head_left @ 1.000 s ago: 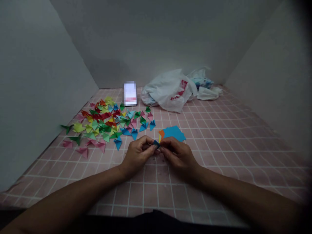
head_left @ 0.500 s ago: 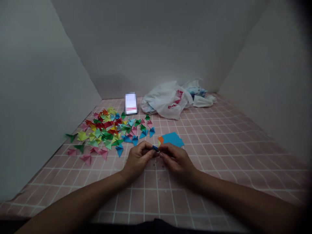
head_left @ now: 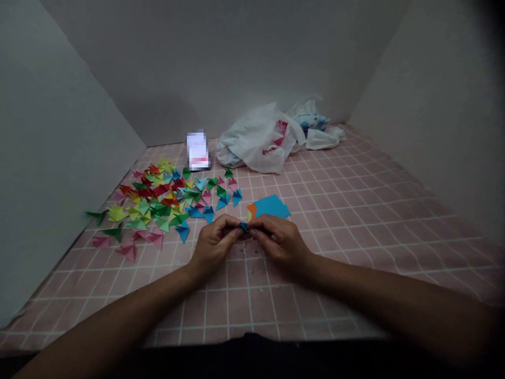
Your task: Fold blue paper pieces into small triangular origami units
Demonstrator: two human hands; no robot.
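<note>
Pink, white-gridded cloth (head_left: 335, 210) is lying beneath a small, folded blue paper piece (head_left: 243, 227), which the left hand (head_left: 214, 241) and right hand (head_left: 282, 242) are pinching; flat blue paper (head_left: 271, 207) is lying just beyond it, multicoloured folded papers (head_left: 161, 209) to its left.

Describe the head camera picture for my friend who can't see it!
A left hand and right hand pinch a small blue paper over a pink checked tablecloth. Colorful folded paper shapes lie to the left, with flat paper sheets beyond the hands. Behind are a lit screen and white plastic bag.
</note>
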